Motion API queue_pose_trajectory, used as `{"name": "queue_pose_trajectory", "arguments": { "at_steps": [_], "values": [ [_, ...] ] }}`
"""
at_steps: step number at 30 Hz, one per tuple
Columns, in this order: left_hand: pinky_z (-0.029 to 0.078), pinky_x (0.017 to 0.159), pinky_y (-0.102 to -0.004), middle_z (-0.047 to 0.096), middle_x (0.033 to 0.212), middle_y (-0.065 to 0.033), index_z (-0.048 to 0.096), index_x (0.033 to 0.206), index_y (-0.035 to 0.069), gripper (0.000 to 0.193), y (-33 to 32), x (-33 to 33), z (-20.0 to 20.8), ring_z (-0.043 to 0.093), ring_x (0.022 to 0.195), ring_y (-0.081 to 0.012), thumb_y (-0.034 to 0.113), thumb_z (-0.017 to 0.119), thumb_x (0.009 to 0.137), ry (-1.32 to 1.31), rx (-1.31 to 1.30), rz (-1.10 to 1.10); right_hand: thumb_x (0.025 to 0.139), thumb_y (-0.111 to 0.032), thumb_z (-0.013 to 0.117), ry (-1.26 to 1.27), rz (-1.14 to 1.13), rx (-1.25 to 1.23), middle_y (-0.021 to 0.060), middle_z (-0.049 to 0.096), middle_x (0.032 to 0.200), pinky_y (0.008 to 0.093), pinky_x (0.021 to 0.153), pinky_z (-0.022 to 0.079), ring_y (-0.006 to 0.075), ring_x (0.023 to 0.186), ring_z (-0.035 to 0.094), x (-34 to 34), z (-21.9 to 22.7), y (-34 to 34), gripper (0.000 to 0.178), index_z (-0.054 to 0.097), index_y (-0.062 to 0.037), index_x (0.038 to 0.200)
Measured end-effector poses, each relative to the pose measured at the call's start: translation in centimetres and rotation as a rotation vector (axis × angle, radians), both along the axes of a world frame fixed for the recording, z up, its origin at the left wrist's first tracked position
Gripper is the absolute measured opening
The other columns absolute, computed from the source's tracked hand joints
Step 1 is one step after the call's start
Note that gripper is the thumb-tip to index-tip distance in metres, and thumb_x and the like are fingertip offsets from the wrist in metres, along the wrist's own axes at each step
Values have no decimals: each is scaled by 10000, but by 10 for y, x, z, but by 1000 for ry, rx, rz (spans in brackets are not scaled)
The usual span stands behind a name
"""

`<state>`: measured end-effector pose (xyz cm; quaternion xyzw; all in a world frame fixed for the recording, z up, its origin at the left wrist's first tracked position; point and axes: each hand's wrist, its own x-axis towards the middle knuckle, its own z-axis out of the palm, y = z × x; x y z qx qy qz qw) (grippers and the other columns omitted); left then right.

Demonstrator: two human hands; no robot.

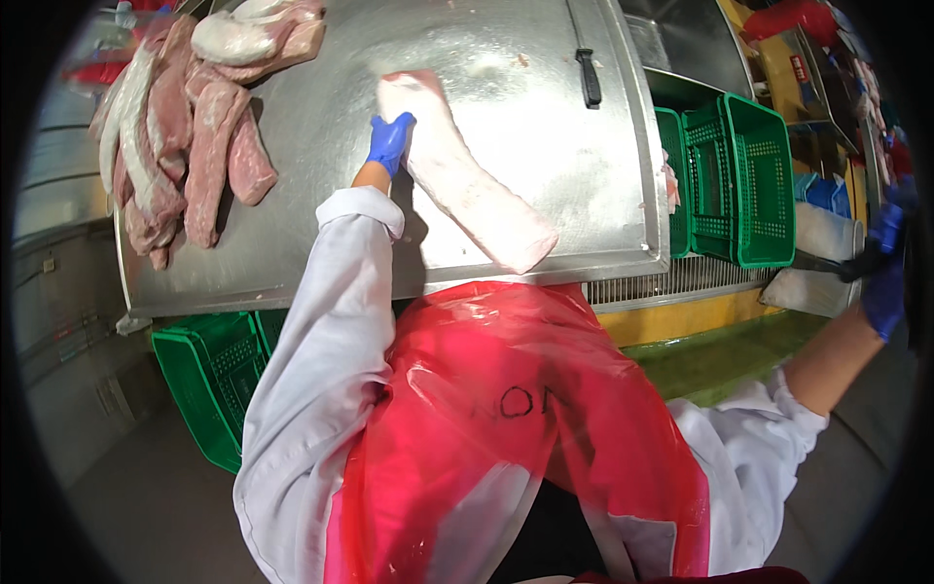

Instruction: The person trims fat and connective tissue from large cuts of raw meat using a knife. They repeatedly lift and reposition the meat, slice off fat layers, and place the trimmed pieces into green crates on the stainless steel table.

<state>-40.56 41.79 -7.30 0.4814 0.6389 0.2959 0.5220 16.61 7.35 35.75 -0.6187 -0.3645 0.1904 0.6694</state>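
A long, pale slab of meat [467, 185] lies slantwise on the metal table [321, 195], its lower end near the front edge. At the slab's upper left side, my left hand [391, 141] in a blue glove grips its edge. Far out to the right, away from the table, my right hand [883, 292], also blue-gloved, is closed around a dark, elongated tool [856, 265]. This tool is dim and partly lost at the picture's rim, so its kind is unclear. Near the table's right side rests a black-handled knife [589, 78].
Several pieces of meat [209, 146] are heaped at the table's left. Green perforated crates [759, 185] stand beyond its right edge, above a metal grating [671, 280]. Another green crate [204, 380] sits below the left front edge. Red-clad figures appear at both upper rims.
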Motion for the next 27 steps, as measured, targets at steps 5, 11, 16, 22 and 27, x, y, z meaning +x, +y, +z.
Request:
{"name": "queue_pose_trajectory", "arguments": {
  "at_steps": [5, 11, 16, 22, 27],
  "values": [
    [173, 1081, -796, -14, 1668, -245, 81, 1628, 138, 1179, -89, 126, 86, -64, 1499, -557, 584, 743, 761, 968, 34, -371, 990, -230, 655, 190, -81, -200, 47, 654, 776, 252, 525, 506, 127, 596, 609, -97, -128, 20, 216, 656, -76, 1140],
    [212, 1170, -675, 26, 1659, -251, 247, 1590, 248, 1107, -80, 61, 77, -2, 1501, -550, 415, 847, 674, 985, 320, -635, 1038, -201, 561, 478, 130, -313, 89, 634, 757, 277, 479, 499, 144, 543, 584, -141, -225, -6, 200, 594, -28, 1132],
    [353, 1127, -619, 80, 1651, -266, 156, 1608, 217, 1261, -21, -2, 44, 159, 1501, -500, 447, 901, 617, 1050, 265, -292, 1041, -286, 567, 583, 129, -390, 38, 613, 725, 237, 485, 481, 103, 544, 575, -168, -266, -27, 244, 581, -58, 1127],
    [487, 1033, -492, 496, 1413, -269, 313, 1505, 71, 1097, 11, 0, 47, 552, 1259, -434, 398, 897, 636, 931, 226, -187, 1064, -287, 532, 544, 254, -415, 58, 631, 730, 235, 492, 480, 103, 529, 568, -173, -294, -43, 279, 561, -32, 1172],
    [519, 967, -413, 601, 1268, -189, 418, 1409, -18, 831, 40, -90, 33, 628, 1105, -298, 226, 818, 722, 275, 145, -161, 1064, -190, 518, 493, 314, -529, 42, 641, 715, 230, 481, 449, 83, 532, 560, -184, -324, -31, 177, 572, -28, 1016]
  ]
}}
